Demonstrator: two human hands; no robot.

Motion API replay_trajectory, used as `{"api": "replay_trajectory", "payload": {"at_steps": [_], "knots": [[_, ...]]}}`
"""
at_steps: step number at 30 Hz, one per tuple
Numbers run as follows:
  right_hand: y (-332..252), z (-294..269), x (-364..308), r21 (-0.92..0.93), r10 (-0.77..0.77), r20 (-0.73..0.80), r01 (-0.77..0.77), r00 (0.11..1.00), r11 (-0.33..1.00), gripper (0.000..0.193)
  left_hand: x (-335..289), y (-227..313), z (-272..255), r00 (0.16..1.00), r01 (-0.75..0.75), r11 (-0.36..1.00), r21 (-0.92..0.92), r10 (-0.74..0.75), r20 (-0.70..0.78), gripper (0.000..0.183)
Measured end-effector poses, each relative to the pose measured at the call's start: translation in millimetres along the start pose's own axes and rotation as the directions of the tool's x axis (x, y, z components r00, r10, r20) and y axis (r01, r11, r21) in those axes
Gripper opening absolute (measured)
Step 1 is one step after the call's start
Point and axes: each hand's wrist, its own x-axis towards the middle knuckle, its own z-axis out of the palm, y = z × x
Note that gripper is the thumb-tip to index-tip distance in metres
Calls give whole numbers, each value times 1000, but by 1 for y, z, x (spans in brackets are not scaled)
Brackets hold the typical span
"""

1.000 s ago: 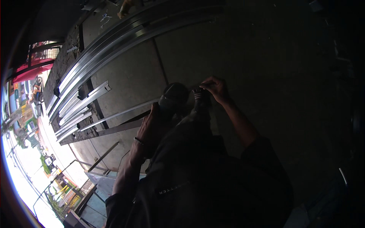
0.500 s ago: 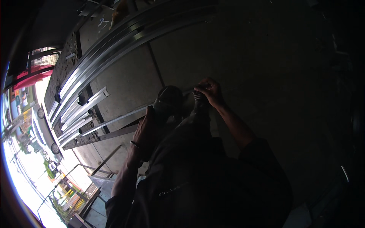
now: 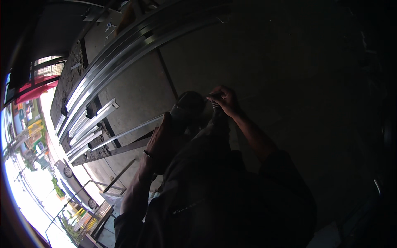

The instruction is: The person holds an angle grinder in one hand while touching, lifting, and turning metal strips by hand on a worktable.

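My left hand [image 3: 158, 139], with a beaded bracelet at its wrist, is closed in deep shadow against the left side of a dark rounded thing [image 3: 190, 102]. What kind of thing that is, and what my fingers hold, I cannot make out. To the right, my right hand [image 3: 224, 100] has thumb and fingers pressed together in a pinch, beside the rounded thing's right edge. Whatever it pinches is too dark to name. Just under it shows a dark shape with pale stripes [image 3: 215, 106]. A thin metal strip [image 3: 132, 131] runs from the lower left towards my left hand.
Long shiny metal profiles [image 3: 124, 62] sweep across the upper left. Shorter metal channels [image 3: 101, 111] lie below them over dark bars. A grey concrete floor [image 3: 136, 82] spreads beneath. Beyond a railing [image 3: 99, 184] at the left is a bright street with a car [image 3: 76, 186].
The dark rounded thing has shifted slightly up and right, and my right hand's fingertips slightly left, closer to it. In the street, the car appears lower in the view.
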Motion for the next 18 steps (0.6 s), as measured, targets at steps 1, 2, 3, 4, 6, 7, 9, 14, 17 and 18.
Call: {"api": "replay_trajectory", "payload": {"at_steps": [1, 2, 3, 4, 6, 7, 9, 14, 17, 18], "knots": [[3, 1, 1, -14, -19, 10, 19, 1000, 1000, 19, 1, 3, 3, 1000, -1, 1000, 0, 1, 6, 68], [6, 1, 1, -28, -38, 20, 38, 999, 999, 17, 2, 6, 5, 1000, -8, 1000, 1, 8, 11, 68], [9, 1, 0, -28, -38, 17, 38, 999, 999, 17, 3, 9, 8, 1000, -17, 1000, 2, 17, 19, 68], [7, 3, -1, -4, -48, 0, 48, 999, 999, 15, 4, 10, 9, 999, -23, 1000, 6, 23, 25, 68], [4, 4, -1, 21, -59, -19, 60, 998, 998, 14, 5, 13, 12, 999, -32, 999, 9, 32, 30, 67], [4, 3, -2, -7, -64, -11, 64, 998, 998, 14, 6, 13, 12, 999, -31, 1000, 7, 30, 32, 67], [4, 1, -2, -33, -70, -8, 70, 998, 997, 14, 6, 12, 10, 999, -30, 1000, 8, 30, 30, 67], [7, 2, -1, -125, -22, -6, 21, 1000, 992, 12, 4, 15, 14, 999, -24, 1000, -3, 24, 33, 67], [13, 0, -3, -78, 1, -6, -1, 1000, 997, 13, 3, 21, 20, 998, -48, 999, 5, 48, 38, 66], [15, -1, -3, -78, -5, -7, 5, 1000, 997, 13, 2, 23, 20, 998, -60, 998, 6, 59, 37, 66]]}}
